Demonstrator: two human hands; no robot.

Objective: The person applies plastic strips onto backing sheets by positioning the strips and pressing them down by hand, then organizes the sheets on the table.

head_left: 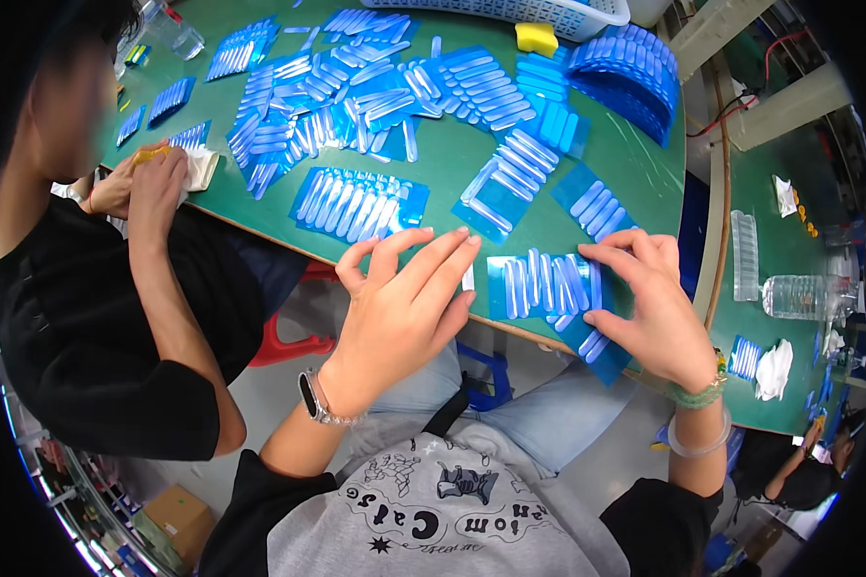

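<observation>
My left hand (409, 298) is over the table's near edge with its fingers stretched and apart. A small white piece (468, 279) shows between its thumb and forefinger, partly hidden. To its right lies a blue sheet (496, 288) carrying a row of clear, rounded strips (541, 286), some slanted. My right hand (649, 303) is at this sheet's right edge. Its forefinger and thumb close on the two ends of a clear strip (596, 284). Under the thumb, another blue sheet with strips (597, 351) juts past the table edge.
Several blue sheets of strips (356, 204) are spread and heaped across the green table (635, 178). A fanned stack (630, 72), a yellow sponge (536, 38) and a blue basket (548, 14) stand at the back. At left, a co-worker's hands (154, 178) hold a white cloth (200, 168).
</observation>
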